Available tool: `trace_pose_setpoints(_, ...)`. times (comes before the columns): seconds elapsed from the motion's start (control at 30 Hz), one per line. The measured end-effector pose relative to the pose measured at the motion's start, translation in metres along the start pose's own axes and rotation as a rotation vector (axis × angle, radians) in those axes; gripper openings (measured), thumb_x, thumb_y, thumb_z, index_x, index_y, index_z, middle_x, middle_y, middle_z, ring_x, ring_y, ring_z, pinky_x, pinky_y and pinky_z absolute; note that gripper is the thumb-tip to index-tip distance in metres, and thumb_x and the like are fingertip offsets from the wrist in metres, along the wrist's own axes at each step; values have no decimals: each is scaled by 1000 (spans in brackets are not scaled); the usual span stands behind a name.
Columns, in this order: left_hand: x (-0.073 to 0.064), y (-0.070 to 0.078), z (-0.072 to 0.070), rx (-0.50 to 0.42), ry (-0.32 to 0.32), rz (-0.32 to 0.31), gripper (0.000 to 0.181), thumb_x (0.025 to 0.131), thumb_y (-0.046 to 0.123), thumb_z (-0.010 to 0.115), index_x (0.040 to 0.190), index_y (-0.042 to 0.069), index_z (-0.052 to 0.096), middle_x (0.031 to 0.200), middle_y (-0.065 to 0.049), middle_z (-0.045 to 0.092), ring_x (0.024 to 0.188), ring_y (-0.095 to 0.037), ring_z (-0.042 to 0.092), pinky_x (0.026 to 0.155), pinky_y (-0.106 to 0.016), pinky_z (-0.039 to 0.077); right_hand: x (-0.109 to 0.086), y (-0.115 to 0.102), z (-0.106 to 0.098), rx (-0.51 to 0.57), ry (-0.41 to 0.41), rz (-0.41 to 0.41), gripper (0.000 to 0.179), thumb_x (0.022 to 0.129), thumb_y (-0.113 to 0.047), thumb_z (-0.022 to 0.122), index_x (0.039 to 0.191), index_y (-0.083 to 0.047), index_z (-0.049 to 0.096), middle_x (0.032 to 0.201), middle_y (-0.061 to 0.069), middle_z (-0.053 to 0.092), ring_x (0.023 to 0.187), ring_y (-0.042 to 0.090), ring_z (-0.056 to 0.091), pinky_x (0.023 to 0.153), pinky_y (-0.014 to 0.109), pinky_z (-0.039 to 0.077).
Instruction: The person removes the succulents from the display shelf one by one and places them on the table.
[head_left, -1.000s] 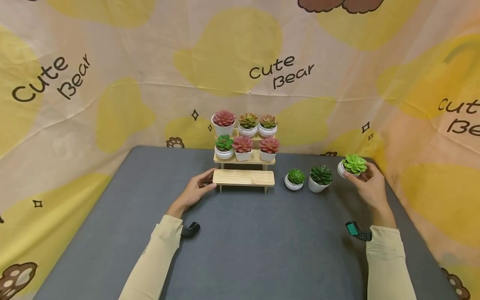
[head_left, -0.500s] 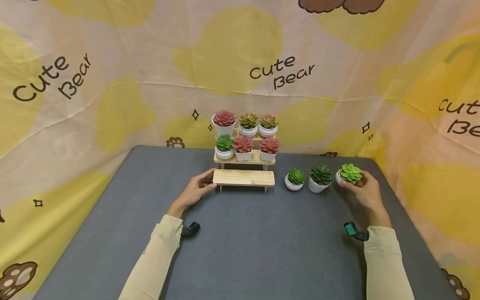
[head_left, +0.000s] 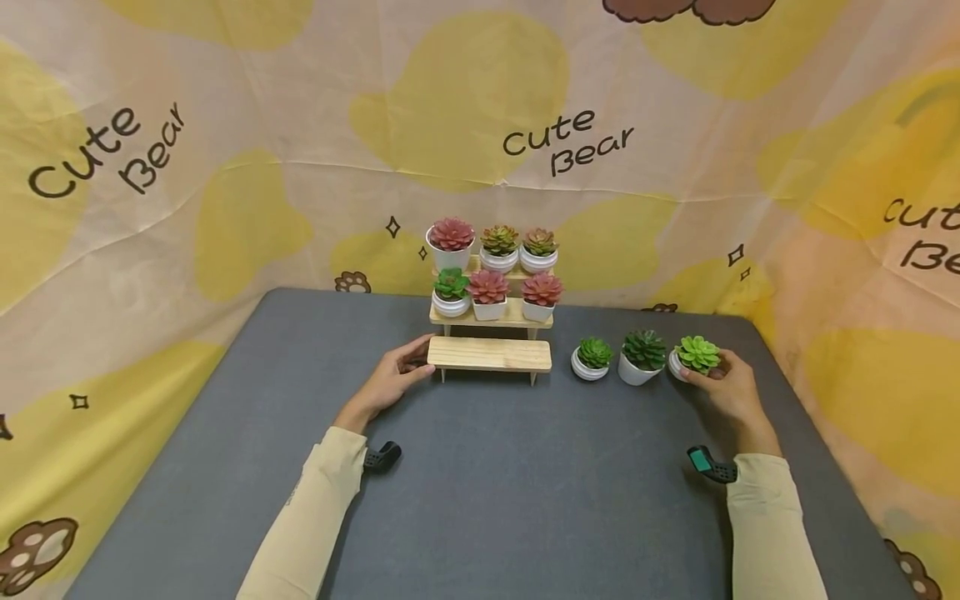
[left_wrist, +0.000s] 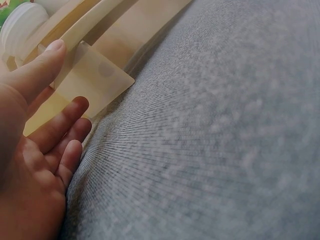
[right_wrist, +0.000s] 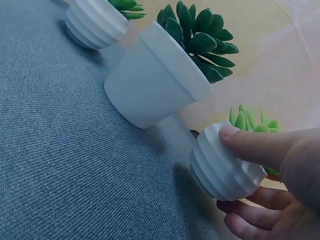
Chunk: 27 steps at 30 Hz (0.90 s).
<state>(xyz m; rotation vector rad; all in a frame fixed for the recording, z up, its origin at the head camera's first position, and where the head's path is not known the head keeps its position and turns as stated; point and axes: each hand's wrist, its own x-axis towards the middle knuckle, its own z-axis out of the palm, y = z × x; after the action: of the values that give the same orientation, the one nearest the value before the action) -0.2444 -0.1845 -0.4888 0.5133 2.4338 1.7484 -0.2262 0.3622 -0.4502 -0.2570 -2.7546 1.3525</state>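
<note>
In the head view my left hand (head_left: 388, 382) is at the left end of the tiered wooden display stand (head_left: 489, 355). Its thumb lies at the front corner of the lowest step and its index finger at the back one; the other fingers hang loosely curled in the left wrist view. My right hand (head_left: 733, 390) holds a light-green potted succulent (head_left: 697, 355) by its ribbed white pot (right_wrist: 220, 162), thumb on one side and fingers on the other. Beside it stand a dark-green potted succulent (head_left: 642, 357) in a smooth pot and a small green potted succulent (head_left: 591, 358).
Pink and reddish-green potted succulents (head_left: 500, 247) line the top step. On the middle step are a green one (head_left: 451, 292) and two pink ones (head_left: 488, 293). A grey table (head_left: 525, 500) lies beneath, with a patterned cloth (head_left: 285, 100) behind it.
My right hand has brought the light-green potted succulent down and leftward, next to the dark-green one. My left hand has stayed at the stand's end.
</note>
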Motion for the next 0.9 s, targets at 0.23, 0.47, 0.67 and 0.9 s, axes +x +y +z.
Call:
trace_pose_setpoints(0.23, 4, -2, 1, 6, 1, -1, 61, 101, 16, 63, 156, 6, 38, 148, -21, 55, 127, -34, 56, 91, -23, 46, 2, 3, 0, -28, -11, -15, 74, 94, -23, 73, 146, 15, 37, 137, 37, 52, 81, -17, 43, 66, 7, 43)
trace_pose_setpoints(0.47, 3, -5, 1, 12, 4, 9, 62, 101, 15, 63, 156, 3, 38, 145, -23, 56, 122, -23, 58, 89, -22, 46, 3, 6, 4, -13, -37, 4, 75, 94, -26, 73, 147, 13, 36, 140, 34, 51, 95, 0, 57, 68, 7, 43)
trace_pose_setpoints(0.67, 2, -5, 1, 16, 7, 2, 62, 101, 16, 64, 156, 6, 39, 146, -21, 56, 122, -22, 58, 90, -22, 46, 3, 7, 4, -2, -48, 7, 76, 96, -25, 71, 148, 15, 33, 143, 38, 47, 125, 42, 53, 68, 4, 40)
trace_pose_setpoints(0.9, 2, -4, 2, 17, 4, -4, 62, 101, 16, 63, 157, 8, 38, 149, -19, 55, 127, -31, 56, 92, -23, 46, 2, 5, 4, -15, -52, -11, 73, 97, -21, 70, 148, 16, 33, 142, 38, 48, 125, 42, 52, 69, 3, 40)
